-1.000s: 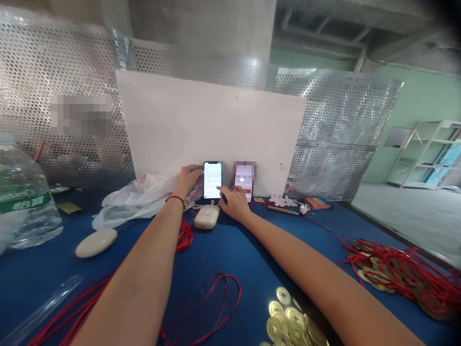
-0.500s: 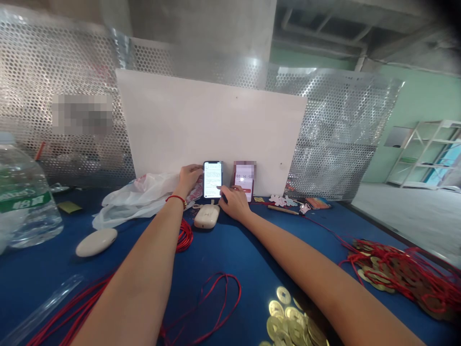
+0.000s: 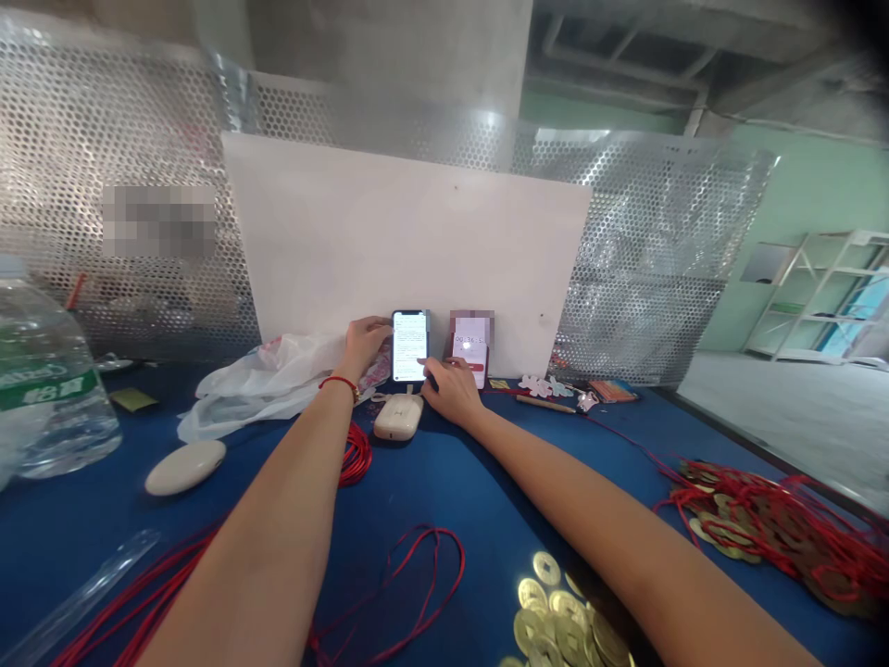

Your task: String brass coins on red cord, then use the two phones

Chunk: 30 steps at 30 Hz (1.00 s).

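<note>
A smartphone (image 3: 409, 345) with a lit page of text stands upright against the white board. My left hand (image 3: 367, 345), a red cord bracelet at its wrist, grips the phone's left edge; some of its fingertips are hidden. With a finger stretched to the lower right of the screen, my right hand (image 3: 451, 391) touches the phone and holds nothing. Just behind that hand leans a second phone (image 3: 470, 338) showing a timer, its lower part partly covered. A cream power bank (image 3: 398, 418) lies below the first phone, a short plug joining them.
A white plastic bag (image 3: 236, 394) and a big water bottle (image 3: 52, 389) are on the left, near a white oval case (image 3: 185, 467). Red cords (image 3: 444, 537) and brass coins (image 3: 566, 621) lie in front. Corded coins (image 3: 778, 528) are heaped at right.
The text on the first phone's screen has shifted. Both hands stay in nearly the same place.
</note>
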Each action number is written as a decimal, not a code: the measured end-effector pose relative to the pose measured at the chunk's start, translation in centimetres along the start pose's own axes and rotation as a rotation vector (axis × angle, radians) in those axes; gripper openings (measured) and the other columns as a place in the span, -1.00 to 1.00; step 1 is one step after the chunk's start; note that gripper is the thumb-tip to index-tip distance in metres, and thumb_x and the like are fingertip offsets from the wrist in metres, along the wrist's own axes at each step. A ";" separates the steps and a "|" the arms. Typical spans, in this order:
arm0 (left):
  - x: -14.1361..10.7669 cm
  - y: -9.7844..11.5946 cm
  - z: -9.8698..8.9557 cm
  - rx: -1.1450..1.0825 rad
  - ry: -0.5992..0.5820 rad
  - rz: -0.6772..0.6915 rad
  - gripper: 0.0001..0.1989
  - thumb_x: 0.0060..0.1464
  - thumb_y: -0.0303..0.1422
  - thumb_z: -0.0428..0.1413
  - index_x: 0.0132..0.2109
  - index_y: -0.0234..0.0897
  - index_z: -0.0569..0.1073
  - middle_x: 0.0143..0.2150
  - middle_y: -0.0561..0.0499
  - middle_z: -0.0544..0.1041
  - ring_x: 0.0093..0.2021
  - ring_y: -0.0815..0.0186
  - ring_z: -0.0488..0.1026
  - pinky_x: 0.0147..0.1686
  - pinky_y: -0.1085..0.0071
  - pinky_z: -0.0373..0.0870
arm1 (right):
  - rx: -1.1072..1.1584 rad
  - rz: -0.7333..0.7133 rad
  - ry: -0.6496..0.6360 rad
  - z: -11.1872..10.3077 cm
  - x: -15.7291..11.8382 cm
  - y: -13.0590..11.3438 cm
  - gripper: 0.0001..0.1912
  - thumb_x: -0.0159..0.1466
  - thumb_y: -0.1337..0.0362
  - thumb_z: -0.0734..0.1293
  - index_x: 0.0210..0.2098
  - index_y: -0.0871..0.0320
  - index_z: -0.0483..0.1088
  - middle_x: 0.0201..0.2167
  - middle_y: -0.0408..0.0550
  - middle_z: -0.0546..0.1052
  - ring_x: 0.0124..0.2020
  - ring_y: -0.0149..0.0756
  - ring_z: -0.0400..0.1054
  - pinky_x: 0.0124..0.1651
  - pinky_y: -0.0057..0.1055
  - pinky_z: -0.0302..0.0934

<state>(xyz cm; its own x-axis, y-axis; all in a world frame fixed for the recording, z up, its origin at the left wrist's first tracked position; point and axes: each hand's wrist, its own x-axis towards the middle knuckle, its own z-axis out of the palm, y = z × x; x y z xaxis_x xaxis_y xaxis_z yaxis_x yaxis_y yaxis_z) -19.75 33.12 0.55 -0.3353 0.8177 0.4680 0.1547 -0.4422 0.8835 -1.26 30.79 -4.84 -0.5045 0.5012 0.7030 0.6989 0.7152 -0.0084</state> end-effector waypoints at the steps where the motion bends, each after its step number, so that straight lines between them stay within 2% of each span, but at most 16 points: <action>1: 0.0 -0.1 0.0 0.004 0.001 0.006 -0.77 -0.28 -0.37 0.17 -0.35 -0.31 0.56 -0.46 -0.01 0.55 -0.46 0.29 0.45 -0.52 0.48 0.30 | -0.003 0.001 0.001 0.0 0.0 0.0 -0.64 0.19 0.39 0.19 -0.03 0.18 0.34 -0.27 -0.07 0.56 -0.27 -0.28 0.41 0.08 -0.31 0.00; 19: 1.3 -1.7 -0.1 -0.049 -0.030 0.069 -0.75 -0.32 -0.38 0.18 -0.36 -0.36 0.54 -0.46 -0.05 0.55 -0.44 0.27 0.47 -0.47 0.45 0.34 | -0.008 0.011 -0.015 -0.1 0.0 -0.1 -0.65 0.21 0.39 0.18 -0.01 0.16 0.33 -0.26 -0.08 0.56 -0.25 -0.28 0.40 0.10 -0.30 -0.02; 30: 0.8 -1.0 -0.1 -0.052 -0.039 0.056 -0.74 -0.33 -0.38 0.20 -0.36 -0.36 0.55 -0.46 -0.05 0.56 -0.46 0.27 0.47 -0.49 0.44 0.32 | 0.009 0.004 -0.001 -0.3 0.0 -0.1 -0.72 0.19 0.40 0.17 -0.10 0.16 0.33 -0.17 -0.06 0.56 -0.26 -0.29 0.41 0.10 -0.29 0.00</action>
<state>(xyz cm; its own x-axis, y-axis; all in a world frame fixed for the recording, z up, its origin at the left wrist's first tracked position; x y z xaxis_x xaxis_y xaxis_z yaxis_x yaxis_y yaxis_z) -20.26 34.15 0.06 -0.2908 0.8044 0.5180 0.1237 -0.5052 0.8541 -1.21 30.56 -4.66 -0.5022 0.5048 0.7021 0.6966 0.7173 -0.0174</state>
